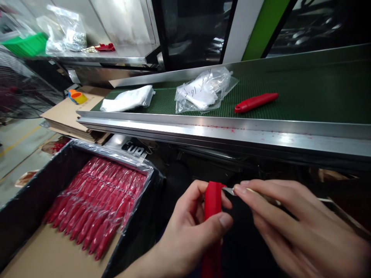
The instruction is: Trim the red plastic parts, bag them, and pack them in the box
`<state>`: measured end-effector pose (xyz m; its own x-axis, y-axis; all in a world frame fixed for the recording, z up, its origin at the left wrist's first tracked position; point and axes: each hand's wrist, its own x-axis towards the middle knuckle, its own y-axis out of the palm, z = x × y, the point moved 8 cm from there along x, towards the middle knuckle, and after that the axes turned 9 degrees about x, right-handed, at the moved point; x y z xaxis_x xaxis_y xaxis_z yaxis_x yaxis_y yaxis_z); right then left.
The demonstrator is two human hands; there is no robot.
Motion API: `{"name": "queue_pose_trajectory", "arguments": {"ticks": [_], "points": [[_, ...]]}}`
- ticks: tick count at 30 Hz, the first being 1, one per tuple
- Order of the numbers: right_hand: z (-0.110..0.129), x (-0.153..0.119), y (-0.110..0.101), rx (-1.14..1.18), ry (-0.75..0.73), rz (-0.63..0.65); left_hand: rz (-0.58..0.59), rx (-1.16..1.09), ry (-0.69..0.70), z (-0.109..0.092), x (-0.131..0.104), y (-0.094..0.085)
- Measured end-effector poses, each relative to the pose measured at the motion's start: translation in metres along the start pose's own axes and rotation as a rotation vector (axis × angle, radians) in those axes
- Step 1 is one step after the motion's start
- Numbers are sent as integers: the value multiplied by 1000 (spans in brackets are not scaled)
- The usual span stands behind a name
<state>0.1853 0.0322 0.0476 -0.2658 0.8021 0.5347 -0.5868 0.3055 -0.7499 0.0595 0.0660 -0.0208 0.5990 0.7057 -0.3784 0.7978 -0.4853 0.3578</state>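
Note:
My left hand (pixel 193 227) is wrapped round a red plastic handle (pixel 213 202), held upright with its flat end on top. To its right, my right hand (pixel 284 212) pinches a small knife (pixel 230 190) with a pale grip. The blade's tip meets the handle's upper right edge, where a small red shaving shows. Another red handle (pixel 256 102) lies on the green conveyor belt (pixel 313 92), beyond my hands. The lower part of the held handle runs out of view at the bottom.
A dark-lined box (pixel 114 154) at lower left holds rows of plastic-wrapped red handles (pixel 95 200). Plastic bags (pixel 203 90) and a white packet (pixel 127 99) lie on the belt. The belt's metal rail (pixel 232 133) crosses in front. A fan (pixel 17 90) and cardboard (pixel 65 112) are at left.

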Motion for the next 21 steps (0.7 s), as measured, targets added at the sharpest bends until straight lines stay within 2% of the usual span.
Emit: {"name": "queue_pose_trajectory", "arguments": {"ticks": [4, 7, 9, 14, 21], "points": [[-16, -2, -12, 60, 76, -83, 79, -59, -4, -2, -3, 7], [-11, 0, -18, 133, 5, -101, 77, -155, 6, 0, -1, 7], [-5, 2, -16, 147, -31, -80, 96, -222, 4, 3, 2, 9], [6, 3, -6, 221, -2, -66, 199, -375, -46, 8, 2, 17], [5, 0, -1, 236, 16, -72, 238, -567, 27, 0, 2, 22]]}}
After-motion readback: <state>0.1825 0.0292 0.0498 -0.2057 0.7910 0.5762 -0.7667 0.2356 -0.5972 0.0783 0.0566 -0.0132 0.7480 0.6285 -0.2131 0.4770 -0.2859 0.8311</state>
